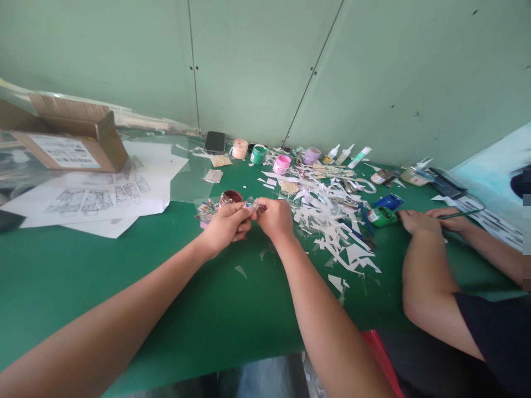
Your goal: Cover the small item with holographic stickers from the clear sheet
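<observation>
My left hand (229, 225) and my right hand (274, 216) meet over the green table, fingertips close together. Between them is a small clear plastic piece (250, 204) with a bit of blue on it, too small to name surely. Both hands are closed in a pinch on it. Just behind my left hand stands an open jar of dark red paint (230, 197). A packet of colourful bits (206, 211) lies to the left of that jar, partly covered by my hand.
White paper scraps (332, 221) spread right of my hands. Paint jars (282, 163), glue bottles (359, 157) and a phone (214, 142) line the back. A cardboard box (70, 135) stands on printed sheets (99, 199) at left. A co-worker's hands (421, 223) work at right.
</observation>
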